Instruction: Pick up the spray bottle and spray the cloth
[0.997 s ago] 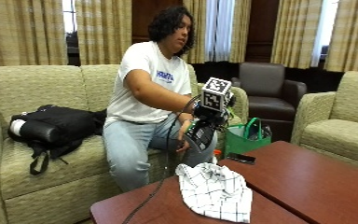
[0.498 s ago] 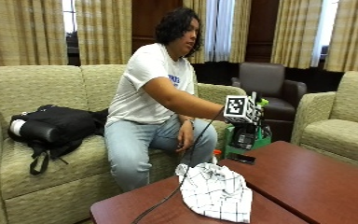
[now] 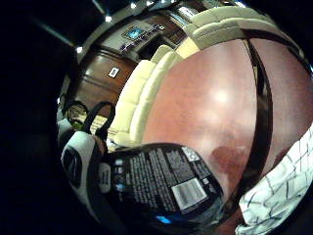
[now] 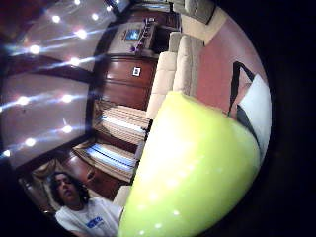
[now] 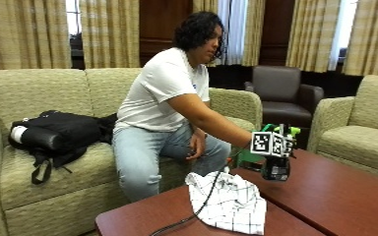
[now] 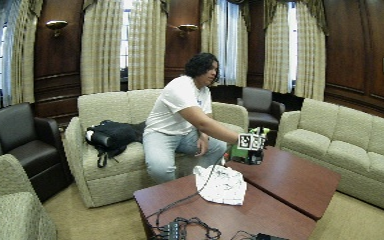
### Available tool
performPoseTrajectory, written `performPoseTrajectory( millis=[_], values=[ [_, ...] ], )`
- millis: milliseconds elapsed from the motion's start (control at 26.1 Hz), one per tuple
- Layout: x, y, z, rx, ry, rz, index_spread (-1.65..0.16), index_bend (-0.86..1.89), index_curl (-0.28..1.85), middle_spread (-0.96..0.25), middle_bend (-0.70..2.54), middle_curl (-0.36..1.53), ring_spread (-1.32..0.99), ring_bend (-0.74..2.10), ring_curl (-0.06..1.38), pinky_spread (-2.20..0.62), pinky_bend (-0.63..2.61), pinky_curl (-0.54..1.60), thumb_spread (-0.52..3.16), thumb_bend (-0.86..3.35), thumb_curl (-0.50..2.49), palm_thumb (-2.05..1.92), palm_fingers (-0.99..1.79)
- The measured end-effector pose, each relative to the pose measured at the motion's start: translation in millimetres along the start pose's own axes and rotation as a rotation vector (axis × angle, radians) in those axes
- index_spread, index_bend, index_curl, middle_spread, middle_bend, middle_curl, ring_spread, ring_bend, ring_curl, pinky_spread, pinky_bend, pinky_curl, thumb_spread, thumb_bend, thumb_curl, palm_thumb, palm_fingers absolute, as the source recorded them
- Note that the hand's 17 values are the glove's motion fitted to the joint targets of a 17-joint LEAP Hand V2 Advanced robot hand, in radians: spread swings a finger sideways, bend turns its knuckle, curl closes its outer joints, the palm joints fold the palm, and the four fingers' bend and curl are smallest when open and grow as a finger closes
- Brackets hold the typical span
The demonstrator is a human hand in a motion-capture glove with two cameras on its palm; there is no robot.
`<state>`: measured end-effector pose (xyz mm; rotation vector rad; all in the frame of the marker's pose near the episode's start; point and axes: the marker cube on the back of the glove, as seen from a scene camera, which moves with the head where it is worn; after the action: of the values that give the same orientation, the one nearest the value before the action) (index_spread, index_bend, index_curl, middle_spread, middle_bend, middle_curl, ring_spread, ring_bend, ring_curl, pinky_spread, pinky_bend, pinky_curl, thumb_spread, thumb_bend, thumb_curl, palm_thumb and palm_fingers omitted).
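Right hand (image 5: 272, 156) lowered spray bottle (image 5: 277, 169)

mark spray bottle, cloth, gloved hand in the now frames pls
spray bottle (image 3: 161, 188): little finger side palm view, its dark label.
cloth (image 5: 232, 206): outside view, middle of the checked fabric.
right hand (image 5: 275, 164): outside view, black glove at the bottle.
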<state>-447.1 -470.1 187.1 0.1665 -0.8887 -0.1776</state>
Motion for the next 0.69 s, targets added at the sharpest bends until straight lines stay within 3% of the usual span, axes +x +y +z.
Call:
performPoseTrajectory(
  millis=[690],
  values=[
    [42.6, 16.7, 23.0, 0.117, -0.039, -0.021, -0.27, 0.41, 0.61, -0.19, 0.69, 0.56, -0.22, 0.74, 0.49, -0.32, 0.43, 0.39, 0.20, -0.03, 0.84, 0.91, 1.41]
  ],
)
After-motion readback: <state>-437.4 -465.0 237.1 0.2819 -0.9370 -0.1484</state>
